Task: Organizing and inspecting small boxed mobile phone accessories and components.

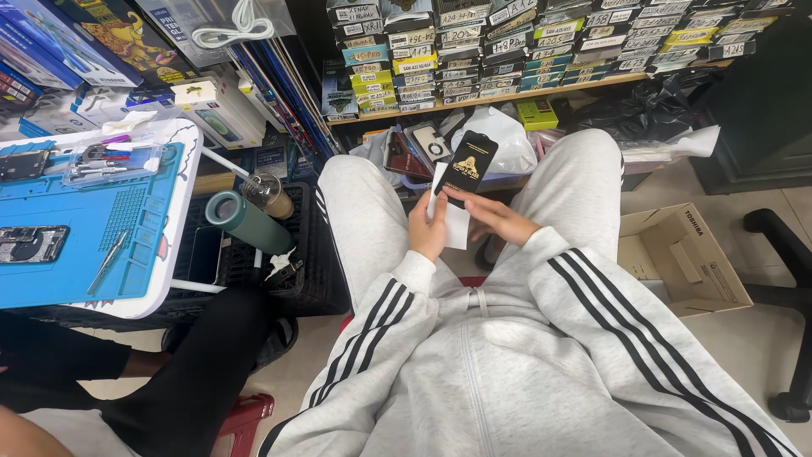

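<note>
Cluttered repair-shop shelving fills the background, with a wooden shelf (pixel 507 96) carrying many stacked slim labelled boxes above the seated person's grey-trousered knees. Both hands meet between those knees: the left hand (pixel 427 227) grips the lower edge of a white rectangular card sleeve (pixel 457 227), thumb pressed on its face, while the right hand (pixel 495 218) pinches one flat black rectangular packet with a gold emblem (pixel 470 162), which stands upright and partly out of the sleeve's top. So there is one packet and one sleeve, touching each other, held over the lap. Just behind them lies a clear plastic bag of phone parts (pixel 499 140) and a small green box (pixel 538 113). To the right, on the floor, sits one open brown cardboard box (pixel 685 262), and beyond it one black chair base (pixel 782 254). To the left stands a white table topped with a blue silicone work mat (pixel 93 237) bearing tweezers and one opened phone (pixel 30 244); one dark green cylindrical bottle (pixel 247 222) lies on a black plastic crate (pixel 313 262) beside it. Another person's black-clad leg (pixel 203 372) crosses the lower left corner.
</note>
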